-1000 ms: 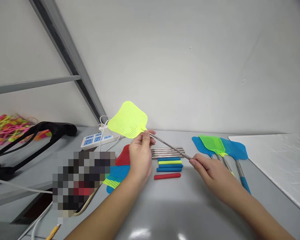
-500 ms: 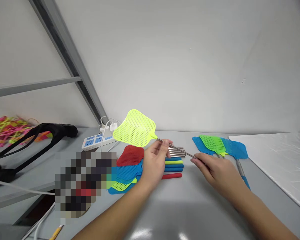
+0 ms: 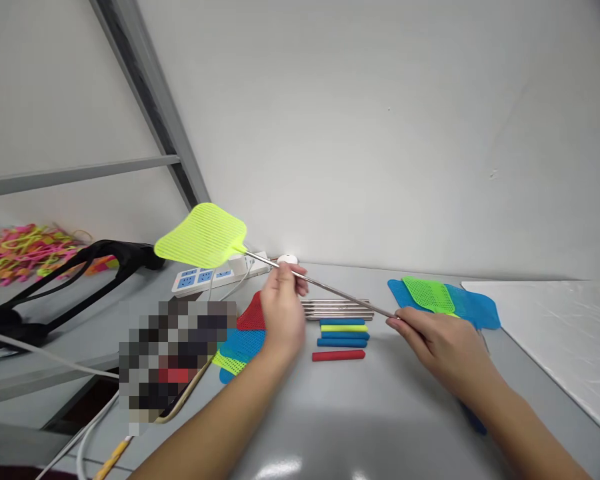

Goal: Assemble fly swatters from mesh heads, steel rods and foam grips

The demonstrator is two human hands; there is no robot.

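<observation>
A yellow-green fly swatter [image 3: 205,237] is held up slantwise over the table, its thin metal rod stretched between both hands. My left hand [image 3: 284,310] pinches the rod partway along, nearer the mesh head. My right hand [image 3: 443,343] is closed round the rod's lower end, which its fingers hide. Below lie several bare metal rods [image 3: 335,309] side by side, and in front of them several blue, yellow and red handle sleeves [image 3: 341,335]. Loose swatter heads, among them a red one [image 3: 251,315] and a blue one [image 3: 245,343], are partly covered by my left arm.
More fly swatters with blue and green heads [image 3: 427,295] lie at the right, beside a white sheet [image 3: 550,320]. A power strip [image 3: 203,279] with cables is at the back left. A black frame [image 3: 95,273] and a colourful tangled pile [image 3: 25,257] sit at far left.
The swatter's rod has lengthened between my hands. Its head and my left hand have moved left, while my right hand has moved slightly right. The view has shifted a little.
</observation>
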